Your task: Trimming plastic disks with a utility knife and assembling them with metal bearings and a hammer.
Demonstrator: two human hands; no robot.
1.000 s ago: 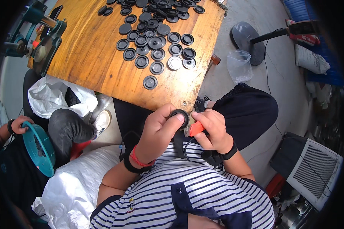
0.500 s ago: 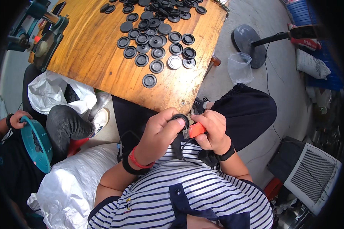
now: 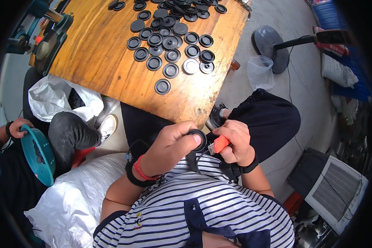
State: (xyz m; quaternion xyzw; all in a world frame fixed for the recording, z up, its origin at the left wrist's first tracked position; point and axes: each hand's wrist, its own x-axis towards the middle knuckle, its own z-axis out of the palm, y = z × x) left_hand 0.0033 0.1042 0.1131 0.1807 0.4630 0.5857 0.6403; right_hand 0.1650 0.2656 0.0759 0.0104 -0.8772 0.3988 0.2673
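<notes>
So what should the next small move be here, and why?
Probably ease the small, blocky orange-handled tool in the right hand toward the rim of the round black rubbery-looking disc: the left hand grips the disc, and the tool's pale tip sits close beside it.

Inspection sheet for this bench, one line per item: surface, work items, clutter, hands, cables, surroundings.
Surface: wooden tabletop, worn at the near corner.
Work items: one black disc and an orange-red piece, both held clear of the table; the piece's kind can't be told.
Clutter: loose black discs across the table, overlapping toward the far end; clear plastic bag on the floor.
Hands: left hand grips the disc, thumb on its face; right hand pinches the orange-red piece.
Cables: dark cable along the floor, right.
Surroundings: co-worker's hand on a teal basket, left; white grilled unit, lower right.
</notes>
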